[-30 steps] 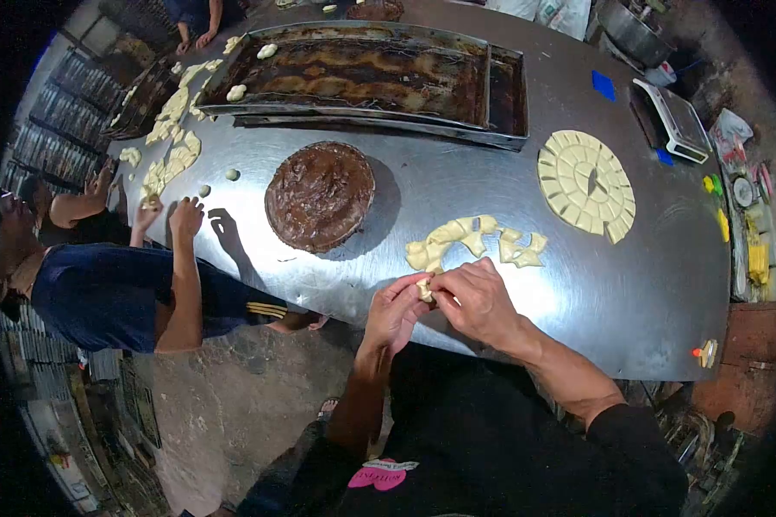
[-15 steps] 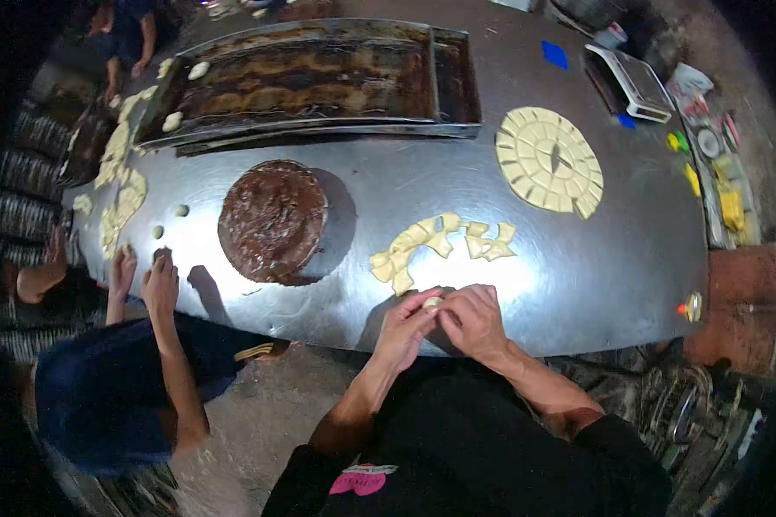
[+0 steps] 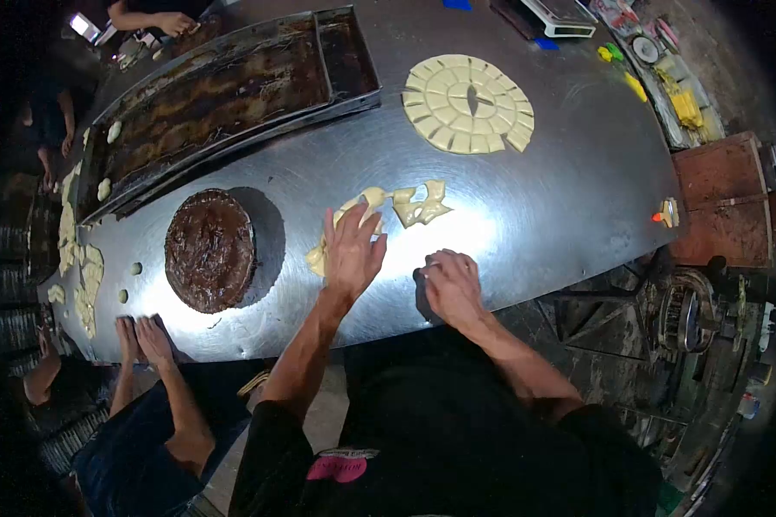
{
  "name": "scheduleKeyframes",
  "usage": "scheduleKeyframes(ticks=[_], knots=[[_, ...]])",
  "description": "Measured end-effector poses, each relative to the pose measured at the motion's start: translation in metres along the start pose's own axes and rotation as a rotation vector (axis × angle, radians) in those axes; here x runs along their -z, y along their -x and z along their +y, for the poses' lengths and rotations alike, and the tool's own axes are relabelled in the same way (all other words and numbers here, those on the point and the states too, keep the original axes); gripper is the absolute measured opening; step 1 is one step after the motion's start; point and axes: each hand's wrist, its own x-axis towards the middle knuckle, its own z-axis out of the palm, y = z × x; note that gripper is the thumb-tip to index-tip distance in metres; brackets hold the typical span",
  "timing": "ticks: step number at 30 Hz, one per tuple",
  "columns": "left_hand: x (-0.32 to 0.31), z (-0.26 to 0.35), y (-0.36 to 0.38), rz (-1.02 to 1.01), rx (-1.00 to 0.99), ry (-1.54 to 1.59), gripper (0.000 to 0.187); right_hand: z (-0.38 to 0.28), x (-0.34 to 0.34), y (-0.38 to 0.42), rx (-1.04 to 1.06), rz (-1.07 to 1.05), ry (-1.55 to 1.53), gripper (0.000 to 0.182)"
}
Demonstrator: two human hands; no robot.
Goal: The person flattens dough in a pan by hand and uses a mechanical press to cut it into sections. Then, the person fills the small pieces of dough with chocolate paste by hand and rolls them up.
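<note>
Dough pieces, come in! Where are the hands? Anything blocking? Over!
Left hand spread over dough pieces. Right hand curled at the table, anything beneath it hidden. Brown paste off to the left, not in the way.

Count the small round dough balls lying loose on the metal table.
2: one pale dough ball left of the round, dark brown paste mound; a second ball nearer the co-worker's hands. Others may be hidden under hands.

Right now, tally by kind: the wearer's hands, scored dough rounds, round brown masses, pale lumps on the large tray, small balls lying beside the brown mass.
Wearer's left hand, right hand: 2
Scored dough round: 1
Round brown mass: 1
Pale lumps on the large tray: 2
Small balls: 2
Total: 8
</note>
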Motion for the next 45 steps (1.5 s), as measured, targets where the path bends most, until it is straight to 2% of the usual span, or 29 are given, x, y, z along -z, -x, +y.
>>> scheduleKeyframes(ticks=[1, 3, 4, 5, 7, 9, 12, 15, 16, 19, 20, 22, 23, 24, 25, 27, 29, 31, 34, 36, 37, 38, 39, 40, 41, 42, 43, 44, 45], knots=[[-0.004, 0.002, 0.005, -0.001, -0.008, -0.01, 0.04, 0.011, -0.008, 0.009, -0.001, 0.011, -0.006, 0.019], [-0.016, 0.007, 0.025, -0.156, 0.179, 0.339, 0.04, 0.043, -0.032, 0.027, -0.18, -0.075, -0.302, 0.019], [-0.014, 0.019, 0.029, -0.183, 0.15, 0.453, 0.041, 0.038, -0.013, 0.02, -0.419, -0.145, -0.442, 0.014], [-0.011, 0.038, 0.036, -0.22, 0.125, 0.569, 0.041, 0.036, 0.002, 0.016, -0.413, -0.151, -0.452, 0.014], [-0.001, 0.075, 0.034, -0.22, 0.196, 0.834, 0.034, 0.039, 0.026, 0.0, -0.969, -0.383, -1.619, 0.012], [-0.003, 0.088, 0.034, -0.155, 0.103, 0.7, 0.03, 0.034, 0.042, -0.009, -0.917, -0.421, -1.724, 0.016], [-0.008, 0.094, 0.034, -0.026, 0.14, 0.596, 0.033, 0.034, 0.044, -0.014, -0.854, -0.443, -1.847, 0.018], [-0.014, 0.104, 0.038, 0.146, 0.284, 0.646, 0.038, 0.032, 0.039, -0.017, -0.89, -0.367, -1.845, 0.017], [-0.01, 0.11, 0.036, 0.205, 0.279, 0.716, 0.048, 0.031, 0.037, -0.019, -0.886, -0.379, -1.851, 0.017], [-0.01, 0.108, 0.035, 0.241, 0.226, 0.54, 0.052, 0.023, 0.032, -0.025, -0.883, -0.32, -1.743, 0.015], [-0.007, 0.11, 0.033, 0.229, 0.331, 0.618, 0.05, 0.022, 0.028, -0.025, -0.876, -0.329, -1.746, 0.015], [-0.02, 0.091, 0.038, 0.19, 0.295, 0.518, 0.047, 0.031, 0.014, -0.019, -0.537, -0.186, -0.964, 0.014], [-0.03, 0.078, 0.041, 0.141, 0.258, 0.423, 0.043, 0.036, 0.005, -0.007, -0.373, 0.005, -0.697, 0.015], [-0.035, 0.059, 0.043, 0.191, 0.17, 0.156, 0.037, 0.048, 0.005, 0.006, -0.147, -0.009, -0.523, 0.015], [-0.04, 0.038, 0.046, 0.166, 0.213, 0.152, 0.036, 0.066, 0.007, 0.021, 0.07, -0.024, -0.342, 0.015], [-0.026, 0.019, 0.031, 0.079, 0.179, -0.174, 0.032, 0.105, 0.008, 0.047, 0.176, -0.094, -0.182, 0.018], [-0.026, 0.0, 0.014, 0.107, 0.116, -0.292, 0.029, 0.116, 0.01, 0.024, 0.134, -0.06, -0.068, 0.018], [-0.03, -0.009, 0.008, 0.111, 0.063, -0.399, 0.027, 0.099, -0.025, -0.012, 0.065, 0.162, -0.132, 0.015], [-0.028, -0.015, -0.006, 0.088, -0.06, -0.437, 0.024, 0.07, -0.034, -0.001, 0.217, -0.097, -0.417, 0.005], [-0.029, -0.012, 0.009, -0.256, 0.151, 0.076, 0.017, 0.09, -0.026, 0.03, 0.31, -0.029, -0.456, 0.004], [-0.039, -0.008, 0.028, 0.002, 0.034, 0.14, 0.016, 0.116, -0.029, 0.038, 0.383, -0.02, -0.435, 0.006], [-0.018, 0.018, 0.031, -0.261, 0.276, 0.303, 0.019, 0.128, -0.013, 0.032, 0.286, -0.088, -0.3, 0.006], [-0.012, 0.036, 0.04, -0.377, 0.372, 0.465, 0.02, 0.131, 0.003, 0.019, 0.188, -0.159, -0.166, 0.006], [-0.021, 0.048, 0.05, -0.434, 0.444, 0.634, 0.021, 0.111, -0.006, -0.003, 0.055, 0.137, -0.191, 0.002], [-0.029, 0.059, 0.059, -0.484, 0.51, 0.805, 0.023, 0.104, -0.023, -0.021, 0.074, 0.242, -0.216, 0.002], [-0.039, 0.066, 0.074, -0.48, 0.52, 0.807, 0.023, 0.09, -0.033, -0.019, 0.074, 0.176, -0.288, 0.003], [-0.049, 0.067, 0.087, -0.399, 0.666, 1.113, 0.024, 0.081, -0.04, -0.019, 0.074, 0.118, -0.357, 0.004], [-0.054, 0.065, 0.091, -0.304, 0.795, 1.417, 0.025, 0.081, -0.041, -0.002, 0.171, -0.158, -0.265, 0.006], [-0.038, 0.064, 0.096, -0.244, 0.888, 1.59, 0.024, 0.076, -0.032, 0.018, 0.304, 0.041, -0.526, 0.004]])
